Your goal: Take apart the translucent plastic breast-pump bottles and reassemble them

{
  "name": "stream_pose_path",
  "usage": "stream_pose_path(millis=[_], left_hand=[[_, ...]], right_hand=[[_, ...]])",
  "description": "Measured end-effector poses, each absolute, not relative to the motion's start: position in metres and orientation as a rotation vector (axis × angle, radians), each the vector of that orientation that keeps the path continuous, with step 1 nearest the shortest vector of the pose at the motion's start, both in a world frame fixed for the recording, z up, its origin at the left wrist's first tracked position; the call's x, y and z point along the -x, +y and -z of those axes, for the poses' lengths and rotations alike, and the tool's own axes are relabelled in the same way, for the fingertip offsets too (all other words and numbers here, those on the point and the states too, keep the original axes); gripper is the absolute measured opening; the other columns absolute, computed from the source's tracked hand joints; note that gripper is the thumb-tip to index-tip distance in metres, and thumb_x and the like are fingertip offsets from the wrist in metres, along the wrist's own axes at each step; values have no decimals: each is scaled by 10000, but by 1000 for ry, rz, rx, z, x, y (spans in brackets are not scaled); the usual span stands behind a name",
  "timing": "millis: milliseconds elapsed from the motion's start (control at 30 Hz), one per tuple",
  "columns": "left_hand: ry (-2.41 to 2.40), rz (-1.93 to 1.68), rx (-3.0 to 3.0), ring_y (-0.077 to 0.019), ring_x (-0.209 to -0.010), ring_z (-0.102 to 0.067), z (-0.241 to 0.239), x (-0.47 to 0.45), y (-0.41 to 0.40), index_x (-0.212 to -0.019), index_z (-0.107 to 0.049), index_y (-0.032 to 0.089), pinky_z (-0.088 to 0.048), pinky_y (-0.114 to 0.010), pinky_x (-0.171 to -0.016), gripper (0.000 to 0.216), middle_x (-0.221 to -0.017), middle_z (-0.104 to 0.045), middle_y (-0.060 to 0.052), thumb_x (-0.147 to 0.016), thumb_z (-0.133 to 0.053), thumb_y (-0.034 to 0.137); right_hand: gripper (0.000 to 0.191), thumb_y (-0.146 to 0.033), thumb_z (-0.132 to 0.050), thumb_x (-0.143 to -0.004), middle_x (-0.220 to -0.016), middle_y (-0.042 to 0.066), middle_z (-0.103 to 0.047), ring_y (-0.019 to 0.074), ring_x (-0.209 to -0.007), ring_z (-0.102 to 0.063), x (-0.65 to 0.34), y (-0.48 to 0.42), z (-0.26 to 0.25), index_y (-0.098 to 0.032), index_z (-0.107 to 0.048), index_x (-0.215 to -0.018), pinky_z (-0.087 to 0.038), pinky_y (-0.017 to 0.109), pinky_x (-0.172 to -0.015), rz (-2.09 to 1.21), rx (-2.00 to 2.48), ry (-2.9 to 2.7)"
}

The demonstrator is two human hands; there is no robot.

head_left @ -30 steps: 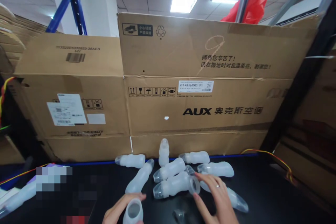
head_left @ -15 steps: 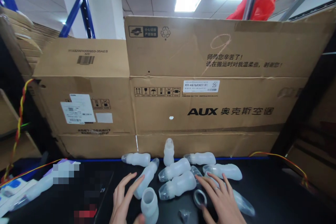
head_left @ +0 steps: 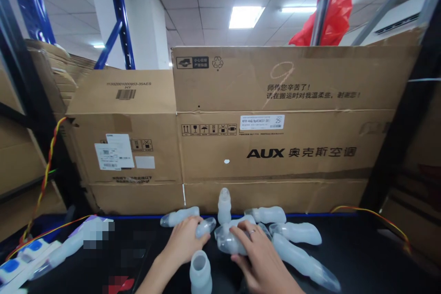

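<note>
The left hand point(head_left: 184, 242) is seen with its grip closed around a lying bottle point(head_left: 206, 226) of translucent white plastic; only the clear end of it is shown past the fingers. The right hand point(head_left: 257, 257) is laid over a second bottle point(head_left: 225, 244), which also lies on its side, and the grip is curled tightly on it, a ring being worn on one finger. Both bottles are found on the black table point(head_left: 361, 257), near its middle and just beside each other. Between the two wrists an open bottle point(head_left: 200, 272) is stood upright, with its mouth turned up, and it is touched by neither hand. Behind the hands a capped bottle point(head_left: 224, 203) is stood close to the cardboard boxes point(head_left: 275, 147), and several loose bottles point(head_left: 296, 233) are spread on their sides around it.
</note>
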State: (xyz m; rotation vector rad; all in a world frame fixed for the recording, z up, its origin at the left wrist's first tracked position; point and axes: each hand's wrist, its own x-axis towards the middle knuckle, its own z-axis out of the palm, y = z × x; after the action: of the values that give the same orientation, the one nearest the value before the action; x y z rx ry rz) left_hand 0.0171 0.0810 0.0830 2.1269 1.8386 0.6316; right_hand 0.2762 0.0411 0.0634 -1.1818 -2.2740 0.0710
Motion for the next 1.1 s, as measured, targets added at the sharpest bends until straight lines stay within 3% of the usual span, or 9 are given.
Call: stream_pose_path(millis=[133, 267, 467, 600, 700, 800, 900, 967, 1100], left_hand=[[1745, -813, -2103, -244, -1326, -672, -82, 5, 63, -1364, -637, 228, -490, -387, -1147, 416, -1415, -727, -81, -1029, -468, 410], [1792, -943, -1997, -267, -1399, -629, -66, 18, 43, -1458, -552, 206, -478, -446, -1182, 510, -1487, -681, -109, -1076, -337, 465], [1888, -761, -2106, -338, -1325, -692, -63, 16, 29, -1495, -562, 259, -540, -464, -1072, 503, -1466, -706, -93, -1053, -428, 456], [1985, -590, -2150, -371, -1237, -740, -75, 10, 30, -1541, -537, 357, -559, -466, -987, 506, -1397, -751, -57, -1052, -467, 470], [1996, -499, -2174, -384, -1183, -762, -77, 6, 33, -1570, -483, 443, -563, -458, -923, 514, -1333, -782, -31, -1058, -470, 489], [1976, -433, -2181, -410, -1229, -734, -77, 5, 33, -1610, -432, 402, -546, -494, -957, 597, -1399, -752, -57, -1027, -530, 489], [2022, -403, -2129, -440, -1256, -712, -78, 5, 33, -1620, -425, 321, -530, -524, -992, 681, -1485, -693, -99, -981, -584, 495], [2070, -435, -2074, -446, -1265, -706, -80, 7, 32, -1599, -454, 276, -529, -528, -1001, 677, -1476, -697, -118, -985, -554, 543], [2094, -516, -2080, -366, -1305, -697, -85, 11, 32, -1494, -556, 255, -525, -465, -1020, 508, -1454, -715, -95, -1067, -362, 450]], right_hand=[[504, -361, -580, -1038, -1465, 125, -646, 301, -1296, -670, -309, 39, -59, -280, -527, -1533, -584, 447, -1071, 10, 1222, -2139], [494, -459, -587, -1035, -1367, 130, -736, 342, -1250, -715, -317, 35, -43, -276, -599, -1494, -600, 488, -1039, 102, 1296, -2066], [478, -528, -600, -1027, -1267, 88, -788, 307, -1021, -799, -305, 29, -57, -336, -631, -1464, -626, 414, -877, -25, 1372, -2165], [520, -586, -565, -1037, -1052, 70, -832, 326, -860, -821, -302, 32, -62, -336, -614, -1491, -616, 405, -743, -26, 1476, -2265], [680, -636, -599, -1004, -1011, 84, -832, 352, -814, -813, -302, 35, -56, -283, -510, -1578, -605, 427, -699, 59, 1528, -2288], [798, -701, -634, -952, -1038, 113, -825, 370, -822, -806, -303, 36, -54, -203, -503, -1561, -595, 446, -698, 117, 1542, -2270], [518, -655, -599, -981, -1018, 88, -802, 349, -848, -797, -305, 36, -60, -228, -673, -1266, -577, 430, -718, 129, 1550, -2258], [367, -591, -559, -1011, -974, 68, -779, 340, -854, -785, -308, 36, -67, -253, -688, -1071, -563, 424, -721, 149, 1593, -2266], [279, -474, -507, -1035, -1017, 81, -781, 349, -889, -773, -315, 35, -74, -262, -686, -1066, -555, 447, -746, 203, 1642, -2310]])
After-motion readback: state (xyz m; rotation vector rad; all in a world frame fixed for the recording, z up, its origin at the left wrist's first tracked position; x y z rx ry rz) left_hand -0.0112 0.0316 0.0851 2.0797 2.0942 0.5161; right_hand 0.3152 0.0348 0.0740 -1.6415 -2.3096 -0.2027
